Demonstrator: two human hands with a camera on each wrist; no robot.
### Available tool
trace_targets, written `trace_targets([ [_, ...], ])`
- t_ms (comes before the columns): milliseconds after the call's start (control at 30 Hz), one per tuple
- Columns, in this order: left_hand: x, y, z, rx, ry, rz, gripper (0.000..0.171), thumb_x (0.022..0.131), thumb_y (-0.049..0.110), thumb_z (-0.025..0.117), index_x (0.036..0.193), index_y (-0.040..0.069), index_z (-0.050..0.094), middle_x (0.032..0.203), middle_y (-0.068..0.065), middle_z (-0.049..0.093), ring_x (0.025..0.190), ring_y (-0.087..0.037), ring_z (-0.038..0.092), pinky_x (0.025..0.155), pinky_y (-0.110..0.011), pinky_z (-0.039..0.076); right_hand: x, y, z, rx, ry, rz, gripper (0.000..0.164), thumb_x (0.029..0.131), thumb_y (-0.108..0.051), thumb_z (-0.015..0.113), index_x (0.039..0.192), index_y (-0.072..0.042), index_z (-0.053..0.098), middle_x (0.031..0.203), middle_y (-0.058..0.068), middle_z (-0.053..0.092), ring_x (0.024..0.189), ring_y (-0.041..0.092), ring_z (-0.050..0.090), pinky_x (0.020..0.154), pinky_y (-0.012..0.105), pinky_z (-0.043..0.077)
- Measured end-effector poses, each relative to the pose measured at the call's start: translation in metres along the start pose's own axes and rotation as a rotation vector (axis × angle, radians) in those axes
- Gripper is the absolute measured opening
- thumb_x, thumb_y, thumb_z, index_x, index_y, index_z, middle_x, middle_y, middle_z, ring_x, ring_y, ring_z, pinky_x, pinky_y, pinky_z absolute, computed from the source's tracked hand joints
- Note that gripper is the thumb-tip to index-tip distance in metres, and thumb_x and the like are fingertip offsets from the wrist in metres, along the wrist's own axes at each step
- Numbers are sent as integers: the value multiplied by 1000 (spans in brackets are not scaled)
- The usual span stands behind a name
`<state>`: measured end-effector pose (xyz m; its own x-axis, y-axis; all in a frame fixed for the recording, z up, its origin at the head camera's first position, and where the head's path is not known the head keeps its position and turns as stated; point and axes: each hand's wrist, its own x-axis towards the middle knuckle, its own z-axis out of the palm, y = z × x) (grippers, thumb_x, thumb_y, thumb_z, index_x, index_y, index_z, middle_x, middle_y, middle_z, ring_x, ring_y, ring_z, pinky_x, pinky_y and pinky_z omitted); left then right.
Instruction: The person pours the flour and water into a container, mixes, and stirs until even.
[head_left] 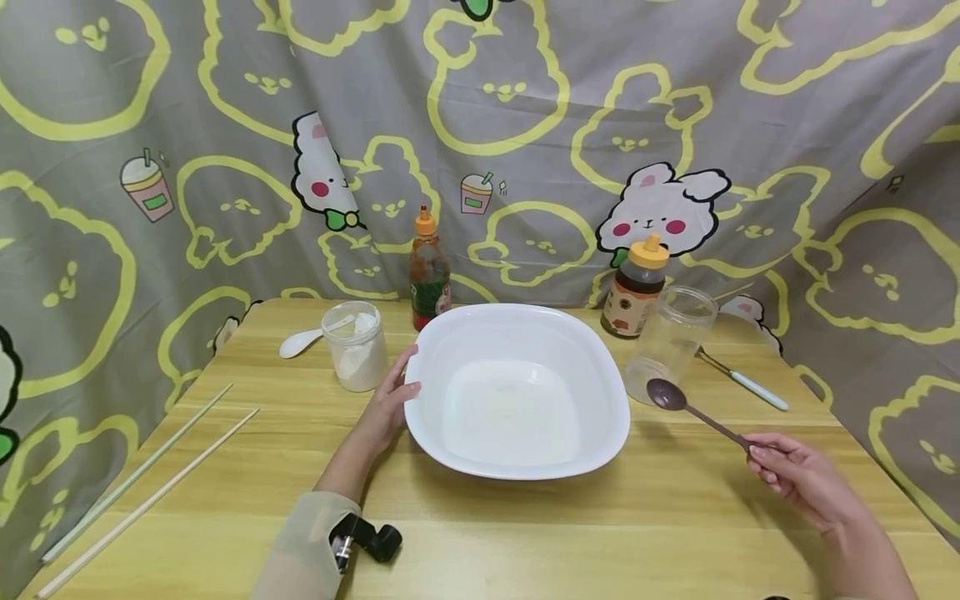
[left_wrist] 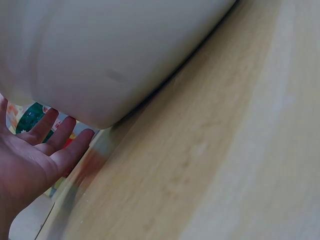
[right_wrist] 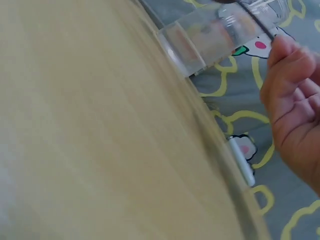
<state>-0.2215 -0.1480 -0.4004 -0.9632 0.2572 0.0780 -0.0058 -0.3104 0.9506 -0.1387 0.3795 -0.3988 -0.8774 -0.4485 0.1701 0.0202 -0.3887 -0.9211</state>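
Note:
A white basin (head_left: 517, 325) stands mid-table, with a pale, glinting patch on its bottom. My left hand (head_left: 390, 404) holds its left side, thumb at the rim; the left wrist view shows the other fingers (left_wrist: 75, 147) against the outer wall. Out to the right, my right hand (head_left: 798, 475) pinches a long-handled dark brown spoon (head_left: 667, 395) by the handle end. The spoon's bowl is raised, overlapping the foot of a clear plastic jar (head_left: 678, 350). In the right wrist view the right hand (right_wrist: 295, 95) has its fingers curled around the handle.
Left of the basin stands a jar of white powder (head_left: 358, 354), beside a white spoon (head_left: 300, 342). A red sauce bottle (head_left: 430, 283) and a brown squeeze bottle (head_left: 636, 292) stand behind. A blue-handled utensil (head_left: 757, 389) lies right; two thin sticks (head_left: 142, 508) lie left.

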Motion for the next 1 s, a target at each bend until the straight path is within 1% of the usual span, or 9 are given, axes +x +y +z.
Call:
trace_targets([
  [167,-1,0,1,6,-3,-6,63,81,11,46,137,21,20,132,-18,24,107,-35,37,75,-35,44,-3,12,-8,25,-4,61,42,89,11,21,109,-3,56,86,8,61,70,8,54,57,16,45],
  [233,-1,0,1,5,-3,-4,63,81,10,46,138,21,20,132,-18,24,107,-34,38,75,-36,44,-4,16,-11,11,4,78,43,90,10,21,108,-4,57,85,7,61,69,7,54,57,16,45],
  [333,-1,0,1,2,3,-1,62,82,8,45,137,20,20,133,-16,24,103,-28,42,73,-34,45,-4,20,-13,-20,23,101,42,90,9,22,107,-5,58,84,6,60,67,7,53,55,15,44],
  [467,0,-1,0,-5,4,1,61,82,7,44,137,19,20,133,-14,23,97,-20,47,71,-32,46,-3,23,-14,-79,69,133,39,90,7,27,105,-8,60,82,4,60,66,6,53,54,15,44],
  [700,0,0,-1,-1,-4,2,62,82,8,44,137,20,20,133,-16,23,104,-30,41,72,-32,45,-2,24,-12,-133,104,156,35,90,4,31,103,-10,60,81,2,60,65,5,51,53,15,43],
  [767,0,0,-1,4,-7,2,62,82,9,44,137,21,20,133,-17,23,104,-30,40,72,-32,45,-2,24,-9,-187,138,167,32,90,2,35,102,-12,61,80,2,59,64,5,50,52,16,43],
  [800,0,0,0,5,-8,1,62,82,9,44,137,21,20,133,-17,23,105,-31,39,73,-33,45,-1,24,-7,-240,174,178,29,90,0,37,100,-13,61,78,2,59,62,5,50,51,17,43],
  [933,0,0,0,14,-3,-1,62,82,10,45,138,22,20,133,-16,23,108,-34,36,76,-35,44,2,27,1,-498,365,223,16,85,-8,51,93,-17,62,69,-1,55,55,6,46,45,20,41],
  [1000,0,0,0,15,-3,-1,62,82,10,45,138,22,20,134,-16,23,111,-37,33,77,-36,43,4,29,5,-611,452,232,13,82,-11,57,91,-18,63,64,-3,52,51,7,43,43,22,40],
])
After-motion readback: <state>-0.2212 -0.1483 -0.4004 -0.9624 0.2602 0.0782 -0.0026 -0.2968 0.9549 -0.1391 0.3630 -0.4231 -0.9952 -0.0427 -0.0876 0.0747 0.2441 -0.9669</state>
